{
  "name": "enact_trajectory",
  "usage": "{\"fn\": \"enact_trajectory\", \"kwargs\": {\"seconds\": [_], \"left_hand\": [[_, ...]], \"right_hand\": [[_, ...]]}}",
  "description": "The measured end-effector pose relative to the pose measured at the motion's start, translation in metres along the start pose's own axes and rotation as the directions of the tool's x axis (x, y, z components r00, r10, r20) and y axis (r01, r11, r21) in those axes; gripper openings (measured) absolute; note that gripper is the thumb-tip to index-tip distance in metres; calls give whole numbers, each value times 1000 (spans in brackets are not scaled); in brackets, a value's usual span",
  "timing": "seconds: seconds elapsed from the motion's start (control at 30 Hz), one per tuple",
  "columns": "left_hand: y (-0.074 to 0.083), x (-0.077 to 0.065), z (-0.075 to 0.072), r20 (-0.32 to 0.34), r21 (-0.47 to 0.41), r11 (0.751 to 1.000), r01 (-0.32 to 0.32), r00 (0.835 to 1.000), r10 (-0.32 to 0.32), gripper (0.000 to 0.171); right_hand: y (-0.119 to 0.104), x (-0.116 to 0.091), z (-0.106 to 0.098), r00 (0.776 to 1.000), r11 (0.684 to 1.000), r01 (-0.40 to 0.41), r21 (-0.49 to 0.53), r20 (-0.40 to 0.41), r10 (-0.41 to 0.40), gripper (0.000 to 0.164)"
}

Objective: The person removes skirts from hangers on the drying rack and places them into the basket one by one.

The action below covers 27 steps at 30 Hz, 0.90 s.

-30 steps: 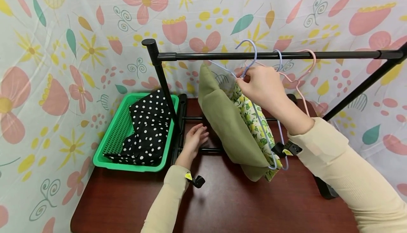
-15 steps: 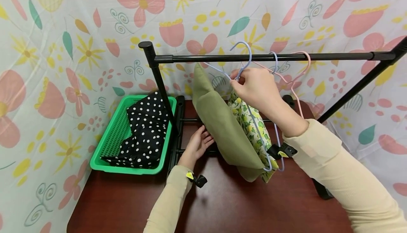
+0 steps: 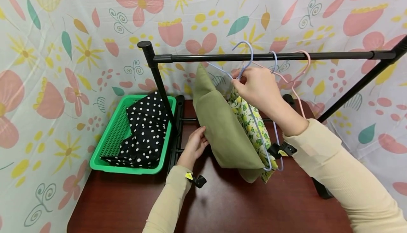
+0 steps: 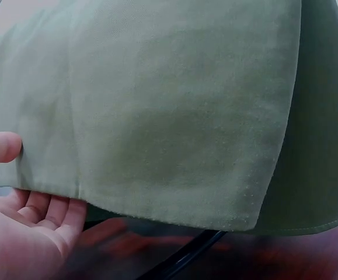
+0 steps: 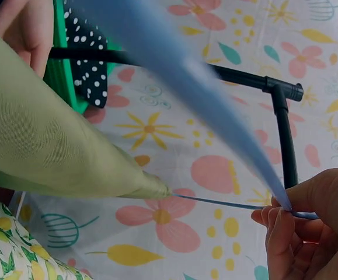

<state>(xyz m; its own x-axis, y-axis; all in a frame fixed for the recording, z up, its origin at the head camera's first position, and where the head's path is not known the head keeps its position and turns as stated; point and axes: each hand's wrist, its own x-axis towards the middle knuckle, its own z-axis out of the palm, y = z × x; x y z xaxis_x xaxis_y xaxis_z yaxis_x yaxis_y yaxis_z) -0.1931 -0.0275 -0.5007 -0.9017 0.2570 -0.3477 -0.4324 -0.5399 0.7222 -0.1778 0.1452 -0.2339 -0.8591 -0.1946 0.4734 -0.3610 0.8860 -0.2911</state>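
In the head view my right hand (image 3: pixel 259 88) pinches a periwinkle-blue clothes hanger (image 3: pixel 249 63) at the neck, just under its hook. The hook rises above the black rail (image 3: pixel 203 58) and overlaps it. An olive-green cloth (image 3: pixel 222 127) is folded over this hanger. My left hand (image 3: pixel 194 144) is at the cloth's left lower edge. The left wrist view has the thumb (image 4: pixel 4 146) on the cloth's front, with the other fingers curled under its hem and their tips hidden. In the right wrist view, thumb and fingertips meet on the hanger (image 5: pixel 204 201).
A lemon-print cloth (image 3: pixel 246 114) hangs behind, with another blue hanger (image 3: pixel 275 58) and a pink hanger (image 3: pixel 306 63) on the rail. Left of the rack, a green basket (image 3: pixel 105 151) holds a black polka-dot cloth (image 3: pixel 147 130). The rack stands on a brown table (image 3: pixel 241 208).
My left hand has moved right and up to the green cloth, and its thumb and fingers have closed in on the edge. The right hand keeps its hold, nearly still.
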Motion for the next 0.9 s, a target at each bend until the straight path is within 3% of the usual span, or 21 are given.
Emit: {"fn": "enact_trajectory", "kwargs": {"seconds": [0.23, 0.37, 0.67, 0.9], "left_hand": [[5, -3, -2, -24, -25, 999, -43, 999, 42, 43], [10, -4, -4, -57, -36, 996, -82, 995, 80, 38], [24, -14, -9, -87, 39, 988, -147, 985, 150, 11], [40, -27, -11, -104, 41, 981, -189, 976, 193, 5]], "right_hand": [[6, 1, 2, 1000, 1000, -15, -23, -5, 15, 41], [10, 1, 3, 1000, 1000, -18, -14, -4, 18, 37], [16, 2, 8, 1000, 1000, -22, -15, -9, 22, 21], [19, 1, 11, 999, 998, -41, -39, -4, 41, 36]]}}
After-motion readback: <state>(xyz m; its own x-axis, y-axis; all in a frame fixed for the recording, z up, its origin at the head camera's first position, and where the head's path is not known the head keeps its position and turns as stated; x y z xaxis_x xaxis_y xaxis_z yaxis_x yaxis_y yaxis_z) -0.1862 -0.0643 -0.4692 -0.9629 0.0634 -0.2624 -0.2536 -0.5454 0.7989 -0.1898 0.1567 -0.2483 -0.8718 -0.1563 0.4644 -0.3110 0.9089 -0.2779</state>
